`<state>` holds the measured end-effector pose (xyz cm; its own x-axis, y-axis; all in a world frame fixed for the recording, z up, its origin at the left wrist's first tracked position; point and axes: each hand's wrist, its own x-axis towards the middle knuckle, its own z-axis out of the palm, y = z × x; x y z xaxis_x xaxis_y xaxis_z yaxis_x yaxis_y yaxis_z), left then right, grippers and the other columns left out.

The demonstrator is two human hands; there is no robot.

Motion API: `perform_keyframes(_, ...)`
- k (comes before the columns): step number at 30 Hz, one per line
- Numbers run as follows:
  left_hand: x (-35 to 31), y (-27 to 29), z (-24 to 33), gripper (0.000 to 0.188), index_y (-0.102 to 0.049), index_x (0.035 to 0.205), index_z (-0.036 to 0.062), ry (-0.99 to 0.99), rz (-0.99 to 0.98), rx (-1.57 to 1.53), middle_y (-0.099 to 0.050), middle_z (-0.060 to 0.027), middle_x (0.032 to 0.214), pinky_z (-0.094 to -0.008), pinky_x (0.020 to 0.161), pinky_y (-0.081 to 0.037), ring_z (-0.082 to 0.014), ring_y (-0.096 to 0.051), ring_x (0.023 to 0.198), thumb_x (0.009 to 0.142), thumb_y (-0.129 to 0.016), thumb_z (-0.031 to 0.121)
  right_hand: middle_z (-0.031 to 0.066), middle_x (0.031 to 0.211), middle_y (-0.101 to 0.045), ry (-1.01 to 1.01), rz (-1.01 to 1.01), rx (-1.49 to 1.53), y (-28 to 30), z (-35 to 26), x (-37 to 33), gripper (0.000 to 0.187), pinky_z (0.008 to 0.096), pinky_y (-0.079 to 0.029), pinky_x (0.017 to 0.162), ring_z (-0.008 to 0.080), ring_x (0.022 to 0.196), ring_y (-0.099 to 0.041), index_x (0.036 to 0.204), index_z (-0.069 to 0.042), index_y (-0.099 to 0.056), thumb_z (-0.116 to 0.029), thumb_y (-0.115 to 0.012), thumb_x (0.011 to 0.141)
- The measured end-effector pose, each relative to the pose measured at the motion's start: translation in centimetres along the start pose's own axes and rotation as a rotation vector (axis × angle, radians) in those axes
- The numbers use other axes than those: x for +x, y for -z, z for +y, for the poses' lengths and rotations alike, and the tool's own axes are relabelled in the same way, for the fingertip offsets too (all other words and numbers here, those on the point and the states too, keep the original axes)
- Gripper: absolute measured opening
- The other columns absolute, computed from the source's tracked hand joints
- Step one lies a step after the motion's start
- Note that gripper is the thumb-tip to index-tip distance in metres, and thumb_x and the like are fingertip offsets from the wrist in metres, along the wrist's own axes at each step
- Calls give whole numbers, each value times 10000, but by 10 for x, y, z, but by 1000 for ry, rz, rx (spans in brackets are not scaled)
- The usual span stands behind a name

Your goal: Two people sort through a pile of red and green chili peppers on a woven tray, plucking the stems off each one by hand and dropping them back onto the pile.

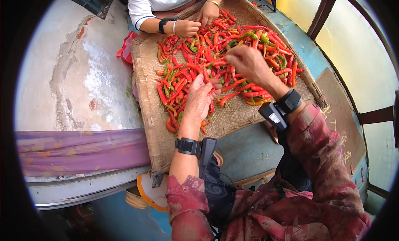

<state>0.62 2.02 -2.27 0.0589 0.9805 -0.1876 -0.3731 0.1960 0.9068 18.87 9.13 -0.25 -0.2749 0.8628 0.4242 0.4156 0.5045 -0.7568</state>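
My left hand is closed round a red chili pepper, its fingers curled upward over the pile. To the right and a little farther off, my right hand hovers above the peppers with its fingers drawn together; its fingertips are partly hidden, so what they pinch cannot be made out. Beneath both hands spreads a heap of chili peppers, mostly red with some green and orange ones. They lie on a large woven tray with a raised rim.
Across the tray, another person's hands work among the peppers at the far edge. A red plastic bag is beside the tray's left rim. Purple cloth hangs at the left, and a framed window stands at the right.
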Motion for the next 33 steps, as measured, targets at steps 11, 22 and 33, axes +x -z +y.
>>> perform_keyframes(11,18,-8,-14,507,-392,1260,13,-109,136,741,-550,-130,1066,-306,711,-496,-213,-590,866,840,-612,192,234,684,-576,-103,3,25,-10,-14,-2,230,449,-465,612,401,696,-590,742,40,-564,-181,-627,760)
perform_keyframes(22,47,-12,-38,804,-275,1372,124,-287,252,1749,-194,-211,1426,-478,1015,-300,-433,-253,1260,702,-720,138,191,671,-584,-195,429,-128,64,14,10,253,418,-460,601,351,650,-595,940,33,-545,-146,-623,780)
perform_keyframes(33,60,-29,-28,748,-353,1324,234,51,252,1879,-367,-148,1244,-510,846,-401,-412,-445,1029,680,-697,71,180,729,-602,-65,317,7,49,-4,4,341,422,-474,639,347,711,-606,1107,-7,-505,-52,-570,775)
